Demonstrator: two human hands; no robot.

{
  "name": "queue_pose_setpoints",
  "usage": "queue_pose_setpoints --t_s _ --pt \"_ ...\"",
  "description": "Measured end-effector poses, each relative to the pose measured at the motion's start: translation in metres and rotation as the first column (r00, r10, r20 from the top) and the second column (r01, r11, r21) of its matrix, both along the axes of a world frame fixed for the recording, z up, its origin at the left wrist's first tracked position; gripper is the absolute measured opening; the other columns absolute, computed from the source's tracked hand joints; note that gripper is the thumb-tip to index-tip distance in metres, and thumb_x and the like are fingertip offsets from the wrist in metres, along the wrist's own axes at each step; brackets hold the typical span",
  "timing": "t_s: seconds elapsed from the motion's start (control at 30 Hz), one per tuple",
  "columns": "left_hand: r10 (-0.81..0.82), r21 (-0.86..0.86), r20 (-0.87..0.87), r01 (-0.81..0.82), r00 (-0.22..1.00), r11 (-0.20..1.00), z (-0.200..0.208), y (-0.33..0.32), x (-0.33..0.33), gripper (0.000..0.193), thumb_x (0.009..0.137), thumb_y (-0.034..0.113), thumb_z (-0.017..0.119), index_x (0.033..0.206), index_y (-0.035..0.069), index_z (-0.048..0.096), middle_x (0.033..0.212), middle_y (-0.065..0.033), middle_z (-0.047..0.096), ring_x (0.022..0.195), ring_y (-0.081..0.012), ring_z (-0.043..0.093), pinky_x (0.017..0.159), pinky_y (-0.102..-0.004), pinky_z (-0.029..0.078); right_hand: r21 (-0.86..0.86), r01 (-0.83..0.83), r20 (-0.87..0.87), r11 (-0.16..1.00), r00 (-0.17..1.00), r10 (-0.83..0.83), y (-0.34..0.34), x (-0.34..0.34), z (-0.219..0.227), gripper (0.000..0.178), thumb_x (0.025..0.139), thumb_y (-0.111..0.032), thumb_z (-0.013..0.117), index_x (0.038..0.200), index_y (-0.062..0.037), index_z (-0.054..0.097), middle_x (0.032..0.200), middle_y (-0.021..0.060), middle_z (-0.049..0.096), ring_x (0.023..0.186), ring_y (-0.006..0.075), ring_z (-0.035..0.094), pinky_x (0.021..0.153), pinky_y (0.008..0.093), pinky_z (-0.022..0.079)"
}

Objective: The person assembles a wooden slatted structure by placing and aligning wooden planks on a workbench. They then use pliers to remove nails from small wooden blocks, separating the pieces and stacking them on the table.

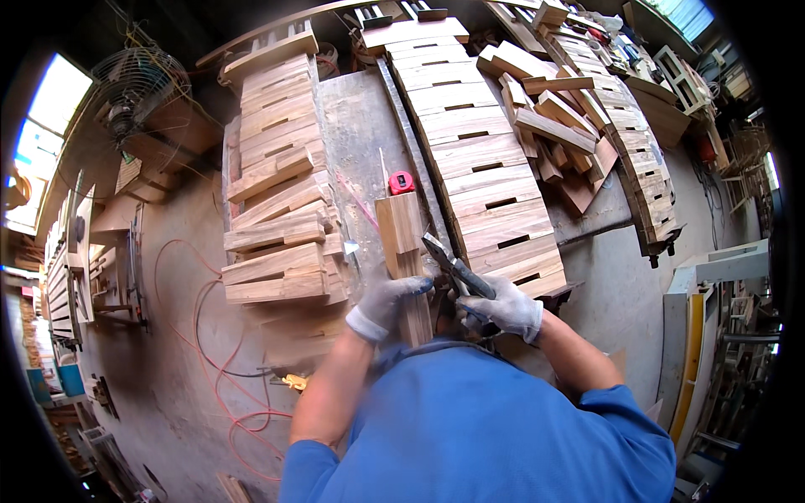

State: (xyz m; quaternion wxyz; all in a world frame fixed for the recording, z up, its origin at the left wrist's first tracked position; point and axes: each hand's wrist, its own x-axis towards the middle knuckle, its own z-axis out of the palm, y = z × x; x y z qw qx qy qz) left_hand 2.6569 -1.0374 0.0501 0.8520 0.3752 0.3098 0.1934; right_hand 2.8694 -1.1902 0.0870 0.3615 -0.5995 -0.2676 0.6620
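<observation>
My left hand [384,308], in a white work glove with dark-stained fingertips, grips a wooden block [397,226] from its left side, thumb across it. The block points away from me, its near end close to my blue shirt. Just right of it, my right hand [510,308], gloved the same way, is closed around a dark-handled hand tool [466,274]. The tool's narrow metal end points up and left, apart from the block; its exact kind is unclear. Beyond the block's far end sits a red tape measure [401,182].
Slotted wooden pieces stand side by side in a long row [478,151] ahead. To the left lies a stack of wooden blocks [277,218]. A loose wood pile [558,121] is at far right. A red hose [222,369] loops over the floor; a fan [134,88] stands far left.
</observation>
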Motion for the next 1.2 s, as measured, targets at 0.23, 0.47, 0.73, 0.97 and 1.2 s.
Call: queue_pose_setpoints --t_s 0.23,0.47,0.73,0.97,1.2 --pt "-0.030 0.176 -0.099 0.047 0.995 0.983 -0.046 0.009 -0.013 0.056 0.084 0.011 0.081 0.135 -0.002 0.061 0.104 -0.0125 0.075 0.090 -0.0220 0.074 0.081 -0.0343 0.063 -0.091 -0.181 0.473 0.979 0.858 0.202 0.001 0.012 -0.005 0.023 0.103 -0.023 0.069 0.100 -0.0007 0.068 0.081 0.0009 0.062 0.077 0.0107 0.059 0.070 0.0300 0.053" --pt "-0.087 0.046 -0.069 0.090 0.994 0.995 -0.019 0.006 -0.006 0.041 0.089 0.013 0.081 0.125 0.000 0.065 0.104 -0.0114 0.075 0.091 -0.0208 0.075 0.080 -0.0352 0.064 -0.054 -0.137 0.091 0.989 0.986 0.141 0.000 0.013 -0.001 0.022 0.101 -0.023 0.070 0.098 -0.0015 0.069 0.078 0.0010 0.063 0.071 0.0094 0.058 0.062 0.0271 0.047" --pt "-0.039 -0.002 -0.150 0.039 0.988 0.999 -0.011 0.002 0.004 0.028 0.093 0.010 0.079 0.118 0.000 0.072 0.101 -0.0081 0.077 0.086 -0.0173 0.074 0.079 -0.0322 0.062 -0.079 -0.138 0.126 0.987 0.981 0.147 -0.001 0.009 -0.017 0.034 0.100 -0.035 0.074 0.097 -0.0011 0.074 0.076 0.0037 0.067 0.067 0.0114 0.062 0.061 0.0282 0.049" --pt "-0.021 0.180 -0.273 0.072 0.962 0.981 0.006 -0.001 0.012 0.024 0.095 0.017 0.082 0.112 0.001 0.077 0.096 -0.0063 0.077 0.085 -0.0148 0.071 0.075 -0.0288 0.058 -0.045 -0.079 -0.011 0.996 0.997 0.079 -0.001 0.005 -0.020 0.036 0.100 -0.036 0.073 0.097 0.0000 0.075 0.076 0.0050 0.068 0.068 0.0123 0.063 0.061 0.0288 0.050" --pt "0.052 0.445 -0.298 0.091 0.953 0.891 -0.027 0.001 0.010 0.032 0.096 0.023 0.082 0.116 0.000 0.073 0.094 -0.0063 0.076 0.083 -0.0150 0.071 0.072 -0.0297 0.059 -0.147 0.028 -0.197 0.989 0.979 -0.057 0.002 -0.016 -0.005 0.035 0.104 -0.037 0.067 0.097 -0.0033 0.070 0.077 0.0066 0.068 0.068 0.0169 0.068 0.059 0.0304 0.053"
